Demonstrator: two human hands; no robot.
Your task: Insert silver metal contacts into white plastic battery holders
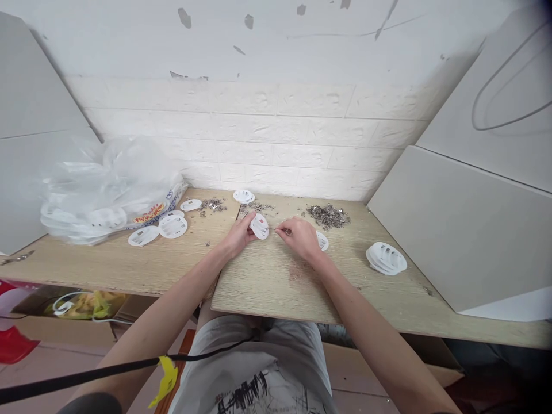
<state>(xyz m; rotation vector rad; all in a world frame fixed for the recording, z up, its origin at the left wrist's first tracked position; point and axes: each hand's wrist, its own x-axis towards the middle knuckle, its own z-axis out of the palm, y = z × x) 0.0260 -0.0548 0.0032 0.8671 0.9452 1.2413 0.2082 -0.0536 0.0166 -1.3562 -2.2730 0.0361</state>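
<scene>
As L hand [240, 236] grips disc [260, 226], R hand's [299, 236] nr.

I record what appears to be a small assembly workshop: wooden worktop [267, 287]; from the wearer's seat, heaped metal pieces [328, 217] at one o'clock, stacked white discs [387, 259] at two, plastic bag [133, 164] at ten.

The white disc [259, 226] is round and flat, with small slots and one small red mark, which is near its 1 o'clock edge. It is tilted, slotted face toward the viewer, and the left hand [240, 235] grips it at its 9 o'clock side. At its 3 o'clock side, the thin piece [272, 229] is pinched in the right hand [301, 237]; its shape is too small to tell.
</scene>
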